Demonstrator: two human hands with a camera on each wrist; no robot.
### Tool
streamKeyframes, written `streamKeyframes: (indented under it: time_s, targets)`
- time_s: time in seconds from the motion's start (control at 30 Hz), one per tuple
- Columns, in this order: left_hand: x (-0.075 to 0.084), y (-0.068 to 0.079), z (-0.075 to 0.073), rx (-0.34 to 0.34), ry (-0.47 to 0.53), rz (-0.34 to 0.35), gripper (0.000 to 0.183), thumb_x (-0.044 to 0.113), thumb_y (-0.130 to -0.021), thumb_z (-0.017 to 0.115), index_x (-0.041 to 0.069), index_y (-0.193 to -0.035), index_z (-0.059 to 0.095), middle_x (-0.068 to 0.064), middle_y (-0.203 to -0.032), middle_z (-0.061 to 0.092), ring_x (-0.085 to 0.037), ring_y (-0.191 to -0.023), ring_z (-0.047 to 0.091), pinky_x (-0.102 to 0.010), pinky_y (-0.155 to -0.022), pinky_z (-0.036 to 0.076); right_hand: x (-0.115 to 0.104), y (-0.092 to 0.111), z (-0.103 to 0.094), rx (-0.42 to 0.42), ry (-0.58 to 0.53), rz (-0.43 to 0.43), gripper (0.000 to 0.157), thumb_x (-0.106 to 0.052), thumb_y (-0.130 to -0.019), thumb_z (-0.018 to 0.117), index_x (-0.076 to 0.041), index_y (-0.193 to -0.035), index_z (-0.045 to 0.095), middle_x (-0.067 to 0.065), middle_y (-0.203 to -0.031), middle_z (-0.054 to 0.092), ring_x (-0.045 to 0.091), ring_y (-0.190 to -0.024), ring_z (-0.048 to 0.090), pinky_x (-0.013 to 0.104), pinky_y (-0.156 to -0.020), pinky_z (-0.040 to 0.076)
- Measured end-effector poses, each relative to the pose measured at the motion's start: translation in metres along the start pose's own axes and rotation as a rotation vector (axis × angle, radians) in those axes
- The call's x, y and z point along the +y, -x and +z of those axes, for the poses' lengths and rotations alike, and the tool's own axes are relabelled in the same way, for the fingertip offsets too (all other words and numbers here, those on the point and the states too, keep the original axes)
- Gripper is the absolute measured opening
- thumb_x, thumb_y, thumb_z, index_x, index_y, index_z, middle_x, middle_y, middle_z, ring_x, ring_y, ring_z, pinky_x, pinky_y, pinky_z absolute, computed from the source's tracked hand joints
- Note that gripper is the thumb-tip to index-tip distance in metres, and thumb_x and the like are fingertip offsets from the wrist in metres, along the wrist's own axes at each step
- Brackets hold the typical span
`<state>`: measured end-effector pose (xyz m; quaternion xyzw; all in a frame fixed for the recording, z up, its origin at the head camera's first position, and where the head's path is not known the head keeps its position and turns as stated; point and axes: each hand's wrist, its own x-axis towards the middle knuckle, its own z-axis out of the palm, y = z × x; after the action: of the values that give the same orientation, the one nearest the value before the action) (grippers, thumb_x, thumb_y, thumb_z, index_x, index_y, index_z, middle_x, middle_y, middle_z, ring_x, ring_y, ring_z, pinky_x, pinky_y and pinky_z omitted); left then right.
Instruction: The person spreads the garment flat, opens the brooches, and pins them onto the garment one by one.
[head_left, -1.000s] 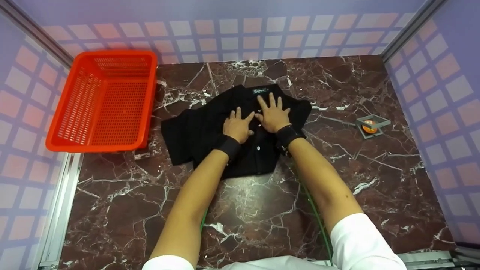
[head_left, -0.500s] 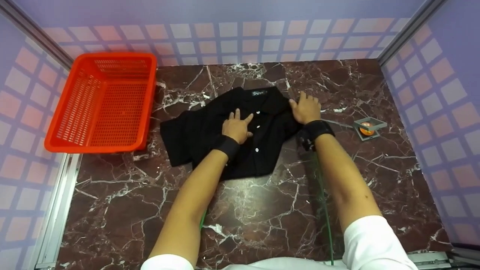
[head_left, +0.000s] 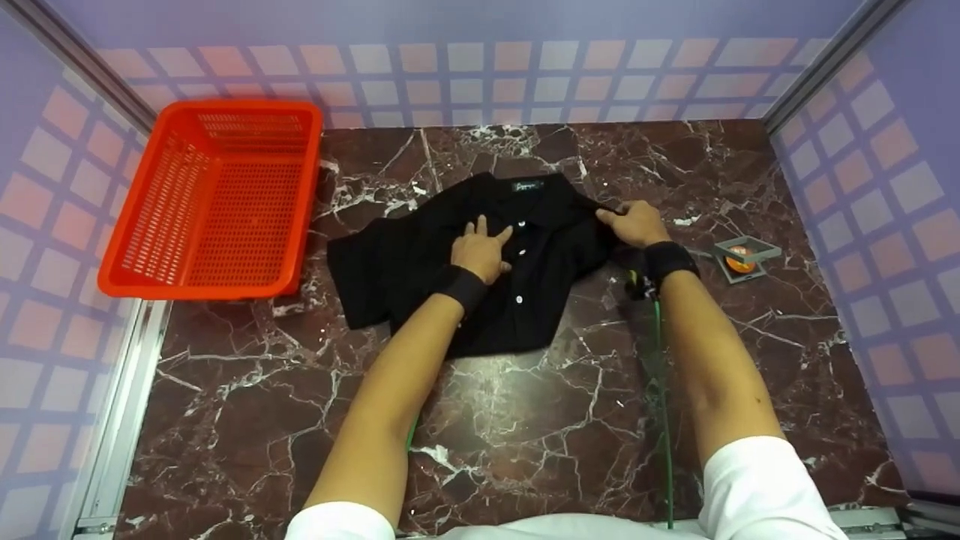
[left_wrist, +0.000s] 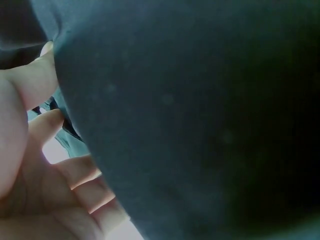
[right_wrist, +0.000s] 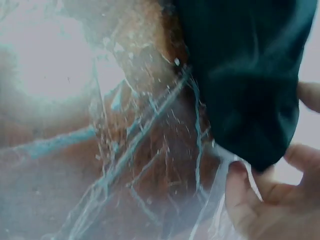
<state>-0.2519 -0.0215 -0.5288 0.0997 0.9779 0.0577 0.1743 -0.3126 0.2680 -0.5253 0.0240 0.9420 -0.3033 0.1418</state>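
One black shirt (head_left: 544,274) lies front up on a marbled surface (head_left: 495,420) near the middle of the head view, collar (head_left: 561,206) toward one o'clock, hem (head_left: 495,351) toward six. Light, soft and limp by its look, it should bend and crease readily, slip little and bear a firm pinch without harm; the two sleeves, one (head_left: 360,281) at nine o'clock, the other (head_left: 589,244) between two and three, seem the best holds, with the collar a sound third. Left hand (head_left: 478,253) rests near the shirt's centre, fingers spread over the front; right hand (head_left: 641,223), between two and three o'clock, pinches the edge of the sleeve there. Three white buttons (head_left: 523,253) and one label (head_left: 528,185) can be counted; any further buttons are hidden. Farther out, one red basket (head_left: 199,292) stands between nine and ten o'clock, while one grey case (head_left: 745,277), lid tilted, holds one orange piece (head_left: 740,264) at three. Two black wristbands (head_left: 670,259) and two green cords (head_left: 664,390) complete the count.
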Motion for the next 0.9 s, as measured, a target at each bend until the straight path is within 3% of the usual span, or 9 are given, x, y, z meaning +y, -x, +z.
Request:
streamKeyframes:
  time_s: [0.13, 0.27, 0.4, 0.47, 0.57, 0.7, 0.8, 0.9]
  targets:
    - [0.0, -0.001, 0.001, -0.003, -0.01, -0.003, 0.075, 0.046, -0.094, 0.064, 0.035, -0.159, 0.027, -0.022, -0.164, 0.017, -0.04, -0.149, 0.024, -0.047, -0.108, 0.041, 0.008, 0.005, -0.008, -0.057, -0.208, -0.019, 0.043, -0.043, -0.098, 0.06, -0.001, -0.101, 0.064, 0.016, -0.094, 0.065, 0.034, -0.089, 0.061, 0.04, -0.082, 0.047]
    - [0.0, -0.003, 0.002, -0.004, -0.007, -0.004, 0.075, 0.044, -0.095, 0.065, 0.034, -0.159, 0.027, -0.022, -0.164, 0.017, -0.04, -0.149, 0.024, -0.047, -0.109, 0.041, 0.01, 0.011, -0.018, -0.126, -0.45, -0.076, 0.019, -0.013, -0.095, 0.058, 0.004, -0.103, 0.063, 0.003, -0.079, 0.059, 0.023, -0.074, 0.057, 0.033, -0.07, 0.047]
    - [0.001, -0.004, 0.002, -0.001, -0.007, 0.003, 0.075, 0.044, -0.095, 0.065, 0.034, -0.159, 0.027, -0.022, -0.164, 0.018, -0.04, -0.149, 0.025, -0.048, -0.108, 0.041, 0.008, 0.021, -0.026, -0.178, -0.565, -0.159, 0.033, 0.013, -0.08, 0.045, 0.015, -0.11, 0.057, 0.001, -0.078, 0.056, 0.015, -0.07, 0.051, 0.027, -0.065, 0.043]
    - [0.001, -0.004, 0.002, -0.001, -0.011, 0.005, 0.075, 0.045, -0.095, 0.065, 0.034, -0.159, 0.028, -0.022, -0.164, 0.018, -0.04, -0.149, 0.025, -0.048, -0.108, 0.042, 0.01, 0.025, -0.026, -0.193, -0.565, -0.212, 0.038, 0.019, -0.076, 0.042, 0.019, -0.112, 0.055, 0.005, -0.083, 0.061, 0.015, -0.071, 0.054, 0.026, -0.063, 0.044]
    - [0.001, -0.003, 0.001, 0.001, -0.014, 0.007, 0.075, 0.045, -0.094, 0.065, 0.034, -0.159, 0.029, -0.023, -0.163, 0.019, -0.041, -0.148, 0.026, -0.048, -0.107, 0.042, 0.019, 0.022, -0.022, -0.215, -0.544, -0.266, 0.038, 0.025, -0.08, 0.046, 0.02, -0.117, 0.055, 0.011, -0.096, 0.069, 0.017, -0.079, 0.062, 0.027, -0.068, 0.05]
    - [0.003, -0.001, -0.001, 0.012, -0.009, 0.014, 0.075, 0.046, -0.093, 0.066, 0.033, -0.158, 0.03, -0.023, -0.163, 0.021, -0.042, -0.147, 0.027, -0.048, -0.107, 0.042, 0.038, 0.014, -0.015, -0.197, -0.373, -0.299, 0.038, 0.022, -0.084, 0.058, 0.014, -0.121, 0.059, 0.015, -0.103, 0.071, 0.016, -0.086, 0.064, 0.024, -0.071, 0.051]
    - [0.003, 0.0, -0.001, 0.017, -0.009, 0.013, 0.075, 0.046, -0.093, 0.066, 0.033, -0.158, 0.031, -0.024, -0.162, 0.021, -0.042, -0.147, 0.028, -0.048, -0.107, 0.043, 0.047, 0.009, -0.013, -0.168, -0.215, -0.317, 0.039, 0.016, -0.082, 0.067, 0.009, -0.12, 0.063, 0.018, -0.101, 0.071, 0.011, -0.081, 0.062, 0.019, -0.067, 0.048]
    - [0.003, -0.001, 0.0, 0.011, -0.016, 0.008, 0.075, 0.046, -0.093, 0.066, 0.033, -0.158, 0.03, -0.024, -0.162, 0.02, -0.042, -0.147, 0.027, -0.047, -0.106, 0.043, 0.052, 0.008, -0.012, -0.165, -0.154, -0.298, 0.039, 0.01, -0.083, 0.071, 0.006, -0.121, 0.066, 0.019, -0.097, 0.071, 0.011, -0.075, 0.062, 0.019, -0.063, 0.047]
